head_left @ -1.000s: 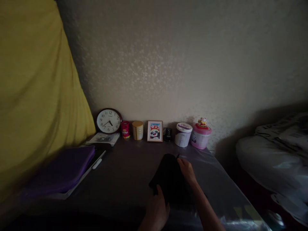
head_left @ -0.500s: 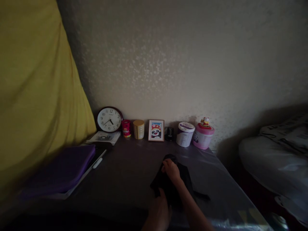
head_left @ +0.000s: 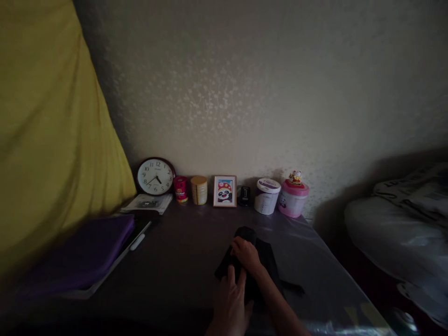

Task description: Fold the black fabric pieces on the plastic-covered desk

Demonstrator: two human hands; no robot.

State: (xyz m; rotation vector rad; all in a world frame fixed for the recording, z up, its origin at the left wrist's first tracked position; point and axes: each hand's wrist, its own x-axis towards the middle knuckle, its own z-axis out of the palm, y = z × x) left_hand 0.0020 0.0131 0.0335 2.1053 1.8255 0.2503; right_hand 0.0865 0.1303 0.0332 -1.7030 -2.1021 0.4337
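A black, soft item that looks like a cloth bag (head_left: 268,266) lies on the dark table (head_left: 182,261), a thin strap (head_left: 292,286) trailing from its right side. My right hand (head_left: 245,254) has its fingers curled over the upper part, closed on the black cloth. Just below it, my left hand (head_left: 231,298) reaches in from the bottom edge, fingers apart and pressing on the near left of the cloth. Dim light and the hands hide the item's details.
Along the wall stand a round clock (head_left: 156,176), a red can (head_left: 181,189), a yellow tin (head_left: 199,190), a framed panda picture (head_left: 225,192), a small black object (head_left: 244,196) and two tubs (head_left: 267,197). A purple folder (head_left: 84,254) and a white marker-like stick (head_left: 137,242) lie left.
My left hand has moved up onto the cloth, its fingers now spread close to my right hand. My right hand has shifted slightly lower on the cloth. The view has turned slightly.
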